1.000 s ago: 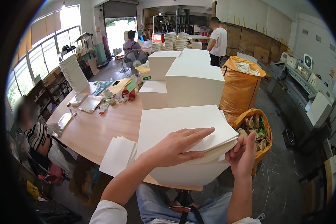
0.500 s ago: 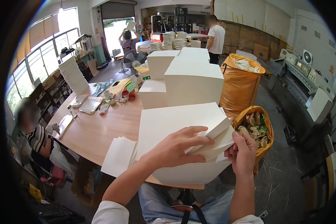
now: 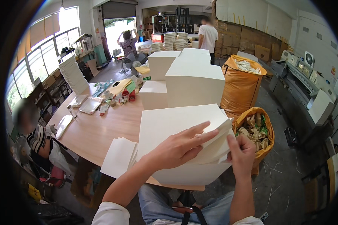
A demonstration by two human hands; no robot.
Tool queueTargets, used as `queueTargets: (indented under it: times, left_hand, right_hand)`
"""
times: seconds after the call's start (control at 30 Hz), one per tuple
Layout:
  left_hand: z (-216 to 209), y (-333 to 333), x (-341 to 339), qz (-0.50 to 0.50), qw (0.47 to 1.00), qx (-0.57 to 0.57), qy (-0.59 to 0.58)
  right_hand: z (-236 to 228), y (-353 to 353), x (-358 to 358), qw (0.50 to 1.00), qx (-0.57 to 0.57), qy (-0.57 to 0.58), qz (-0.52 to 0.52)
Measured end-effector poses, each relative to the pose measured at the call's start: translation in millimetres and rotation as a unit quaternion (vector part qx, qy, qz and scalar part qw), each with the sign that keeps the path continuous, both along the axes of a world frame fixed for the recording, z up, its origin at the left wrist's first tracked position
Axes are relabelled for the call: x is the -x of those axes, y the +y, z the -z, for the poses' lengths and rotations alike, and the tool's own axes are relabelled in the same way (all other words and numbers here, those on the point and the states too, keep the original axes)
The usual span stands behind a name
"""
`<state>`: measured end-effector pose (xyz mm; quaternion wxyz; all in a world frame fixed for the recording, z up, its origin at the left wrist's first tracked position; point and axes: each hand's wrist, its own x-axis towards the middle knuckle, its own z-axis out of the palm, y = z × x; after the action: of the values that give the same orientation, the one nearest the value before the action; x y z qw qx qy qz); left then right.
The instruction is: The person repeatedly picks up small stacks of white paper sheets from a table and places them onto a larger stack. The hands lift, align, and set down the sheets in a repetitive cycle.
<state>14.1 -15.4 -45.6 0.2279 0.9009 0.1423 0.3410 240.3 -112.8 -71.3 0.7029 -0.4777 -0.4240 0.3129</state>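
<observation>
The left hand lies flat on top of a thick stack of white paper, fingers spread and stretched toward the far right corner, so its weight seems to keep the sheets below from sliding. The forearm comes in from the lower edge and crosses over the stack at a slant. The right hand stands just beside the stack's right edge, thumb up, its fingers pinching a few sheets that fan up and apart under the left fingertips; the lifted corner is bent, probably so they can be separated or counted. The stack sits at the near edge of the wooden counter, directly in front of the body. Just left of the left wrist lies a smaller pile of white sheets. Beyond the fingers rise taller paper blocks, and past the right hand sits an orange bag of scraps.
</observation>
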Motion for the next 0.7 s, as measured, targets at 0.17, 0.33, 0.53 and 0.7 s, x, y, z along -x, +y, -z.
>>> queueTargets:
  times: [0.17, 0.33, 0.53, 0.7]
  left_hand:
    - [6, 8, 5, 0.030, 0.998, -0.043, 0.026]
    - [-2, 2, 4, 0.045, 0.998, 0.004, 0.037]
    - [-1, 2, 2, 0.025, 1.000, 0.012, 0.011]
    - [-3, -2, 0, 0.012, 1.000, 0.007, 0.003]
  right_hand:
    - [-10, 0, 3, 0.994, 0.004, 0.102, -0.047]
    - [-6, 0, 0, 0.990, -0.009, 0.122, -0.064]
    - [2, -1, -6, 0.996, -0.005, 0.071, -0.049]
    - [-3, -2, -2, 0.999, 0.033, -0.017, -0.015]
